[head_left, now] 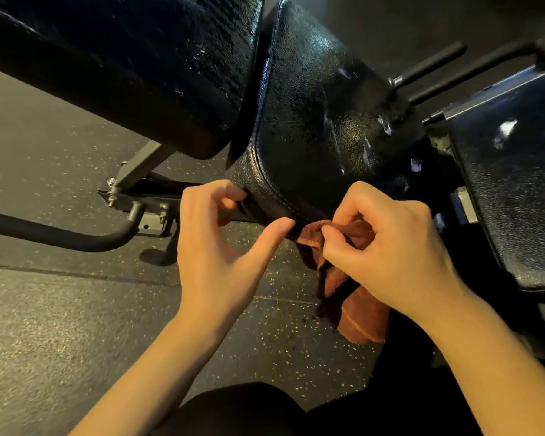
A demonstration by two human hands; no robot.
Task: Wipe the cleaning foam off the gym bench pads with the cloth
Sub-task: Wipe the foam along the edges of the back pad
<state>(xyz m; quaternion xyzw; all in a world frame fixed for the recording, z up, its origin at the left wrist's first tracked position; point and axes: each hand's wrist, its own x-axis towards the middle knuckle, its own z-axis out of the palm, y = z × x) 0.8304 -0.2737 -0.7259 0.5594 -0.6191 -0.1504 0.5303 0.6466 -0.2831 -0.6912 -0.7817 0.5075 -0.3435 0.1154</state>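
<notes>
From the head camera, the cloth [353, 297] is a rust-brown terry rag with a lighter stitched hem, crumpled and folded on itself; its long axis runs roughly up and down the frame, the upper end bunched against the near lower edge of the middle bench pad [321, 114] and the lower end hanging free above the speckled floor [60, 309]. The right hand [387, 253] grips that upper bunch, fingers curled and thumb pinching the fabric just under the pad's stitched seam. The left hand [221, 243] has its fingers hooked round the pad's near corner, thumb stretched toward the cloth and lying along the pad's edge. The pad's black textured vinyl looks wet and glossy, with thin white foam streaks [387, 124] toward its far right side. A second pad [516, 171] at right carries white smears too.
</notes>
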